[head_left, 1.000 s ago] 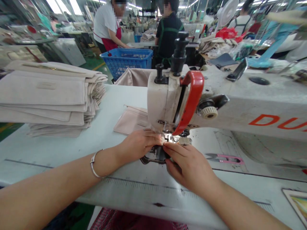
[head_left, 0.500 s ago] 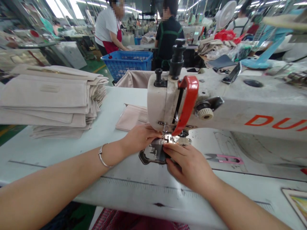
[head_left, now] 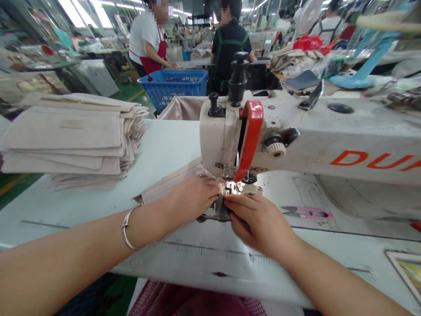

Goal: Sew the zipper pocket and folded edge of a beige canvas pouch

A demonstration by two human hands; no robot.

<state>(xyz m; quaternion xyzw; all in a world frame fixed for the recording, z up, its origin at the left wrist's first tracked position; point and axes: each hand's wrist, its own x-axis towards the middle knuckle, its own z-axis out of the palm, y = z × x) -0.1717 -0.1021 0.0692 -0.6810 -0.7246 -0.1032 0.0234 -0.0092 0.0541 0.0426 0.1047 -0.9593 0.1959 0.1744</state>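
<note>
My left hand (head_left: 194,197) lies with curled fingers on a beige fabric piece (head_left: 164,186) that it has drawn under the head of the sewing machine (head_left: 296,136). My right hand (head_left: 258,219) is pinched at the presser foot, its fingertips pressed together on a small dark part on the needle plate (head_left: 213,213); what the fingers hold is too small to name. The hands nearly touch beneath the red guard (head_left: 248,136). A silver bangle (head_left: 126,228) circles my left wrist.
A tall stack of beige fabric pieces (head_left: 72,140) sits on the table at the left. Pink thread snips (head_left: 305,213) lie right of the needle. A blue basket (head_left: 174,85) and two people stand behind the table. A fabric bin (head_left: 184,107) hangs behind the machine.
The beige fabric piece has been pulled from beside the machine toward me, and it now sits under my left hand at the needle. My right hand stays at the presser foot.
</note>
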